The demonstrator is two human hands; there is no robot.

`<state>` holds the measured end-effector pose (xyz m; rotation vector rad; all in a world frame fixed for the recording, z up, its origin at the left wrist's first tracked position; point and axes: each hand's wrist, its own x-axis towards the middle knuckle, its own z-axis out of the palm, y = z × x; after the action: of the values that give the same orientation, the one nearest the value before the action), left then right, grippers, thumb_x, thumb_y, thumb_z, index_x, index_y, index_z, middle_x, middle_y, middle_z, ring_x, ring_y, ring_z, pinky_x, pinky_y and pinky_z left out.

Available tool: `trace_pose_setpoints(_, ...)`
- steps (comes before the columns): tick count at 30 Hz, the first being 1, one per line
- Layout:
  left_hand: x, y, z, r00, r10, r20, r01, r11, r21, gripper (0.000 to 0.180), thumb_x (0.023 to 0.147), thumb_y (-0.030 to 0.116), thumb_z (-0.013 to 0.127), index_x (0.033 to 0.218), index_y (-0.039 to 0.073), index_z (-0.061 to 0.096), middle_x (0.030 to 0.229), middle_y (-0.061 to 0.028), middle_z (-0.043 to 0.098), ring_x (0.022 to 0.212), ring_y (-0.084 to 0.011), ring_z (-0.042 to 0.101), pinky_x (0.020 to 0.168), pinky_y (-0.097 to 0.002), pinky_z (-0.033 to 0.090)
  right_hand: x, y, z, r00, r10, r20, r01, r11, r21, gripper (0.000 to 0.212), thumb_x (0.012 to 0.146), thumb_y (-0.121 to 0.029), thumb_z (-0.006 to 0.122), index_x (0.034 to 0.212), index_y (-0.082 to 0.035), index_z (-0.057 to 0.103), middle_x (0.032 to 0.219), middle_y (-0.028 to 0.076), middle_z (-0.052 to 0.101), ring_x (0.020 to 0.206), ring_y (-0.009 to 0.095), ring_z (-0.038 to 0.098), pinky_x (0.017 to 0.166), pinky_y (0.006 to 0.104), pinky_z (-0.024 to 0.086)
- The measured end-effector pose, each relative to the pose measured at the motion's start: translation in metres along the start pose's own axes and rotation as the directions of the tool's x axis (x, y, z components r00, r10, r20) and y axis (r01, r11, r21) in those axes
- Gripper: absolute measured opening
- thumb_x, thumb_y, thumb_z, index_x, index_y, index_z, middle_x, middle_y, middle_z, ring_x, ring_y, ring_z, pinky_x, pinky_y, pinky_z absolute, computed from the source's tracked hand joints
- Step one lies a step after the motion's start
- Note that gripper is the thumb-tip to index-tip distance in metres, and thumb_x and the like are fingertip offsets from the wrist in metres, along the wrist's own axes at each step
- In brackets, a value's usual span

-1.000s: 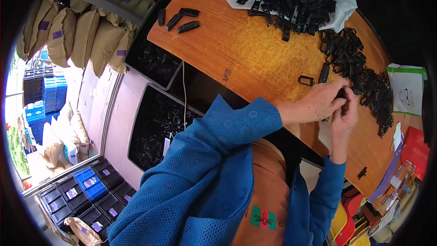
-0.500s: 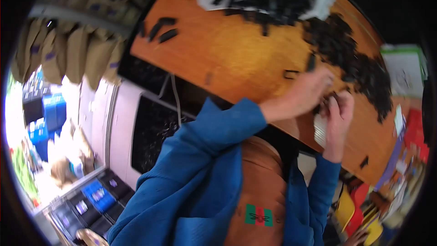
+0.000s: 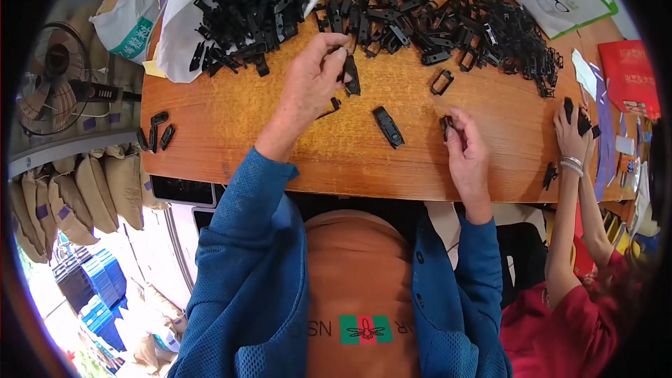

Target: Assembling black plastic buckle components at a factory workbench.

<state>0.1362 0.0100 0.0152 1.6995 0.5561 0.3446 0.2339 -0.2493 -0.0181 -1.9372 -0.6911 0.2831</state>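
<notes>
Black plastic, slim and oblong, with a faint sheen: one slender piece [image 3: 353, 77], on the counter [image 3: 336, 157] at the fingertips of the left hand [image 3: 308, 77]. Left hand: thumb and fingers curled toward each other; whether they grip that piece, I cannot tell from where I stand. Right hand [image 3: 469, 154]: thumb and finger pinching a small black part [image 3: 446, 126] over the counter. Handling, by my judgement: light hold along the long sides, ends left clear, hands low; thin plastic probably slips or bends if squeezed hard. Between the hands: one moulded casing [image 3: 388, 127], lying by itself, edges rounded, fine detail on top. Beyond it: one open oblong frame [image 3: 442, 82], clear of the heap [image 3: 490, 35] of black parts. Far side: one white bag [image 3: 182, 35], mouth open, black pieces inside. Right end: a co-worker's hands [image 3: 572, 136], holding something black.
</notes>
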Motion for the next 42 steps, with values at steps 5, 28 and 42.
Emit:
trace_pose_setpoints(5,-0.014,-0.010,-0.024,0.989,-0.100,-0.112,0.105,0.993,0.048,0.025,0.095,0.017,0.051,0.116,0.004,0.054,0.102,-0.0078,0.062,0.078,-0.0125,0.063,0.062,-0.0256,0.050,-0.009,-0.003,0.002,0.999,-0.034,-0.036,0.030,0.994,-0.101,0.015,0.084,0.004,0.060,0.098,-0.002,0.058,0.081,0.010,0.060,0.070,0.017,0.058,0.063,0.0268,0.048)
trace_pose_setpoints(28,-0.055,-0.014,-0.019,0.991,0.037,0.128,-0.114,0.731,0.673,0.012,0.079,-0.002,0.056,0.088,0.004,0.049,0.084,-0.0159,0.060,0.073,-0.0306,0.059,0.061,-0.0379,0.045,-0.023,-0.015,0.009,0.912,-0.390,-0.124,0.323,0.872,-0.369,0.010,0.079,0.000,0.067,0.087,-0.001,0.061,0.087,0.012,0.057,0.075,0.025,0.061,0.061,0.0310,0.050)
trace_pose_setpoints(42,-0.092,-0.019,0.048,0.943,0.058,0.326,0.038,0.959,-0.281,0.035,0.089,-0.002,0.051,0.123,0.005,0.044,0.104,-0.0056,0.058,0.080,-0.0085,0.056,0.059,-0.0199,0.046,-0.052,-0.065,0.063,0.938,-0.269,-0.217,0.301,0.945,0.130,0.012,0.082,0.004,0.063,0.092,-0.001,0.060,0.089,0.011,0.056,0.076,0.020,0.059,0.064,0.0290,0.048)
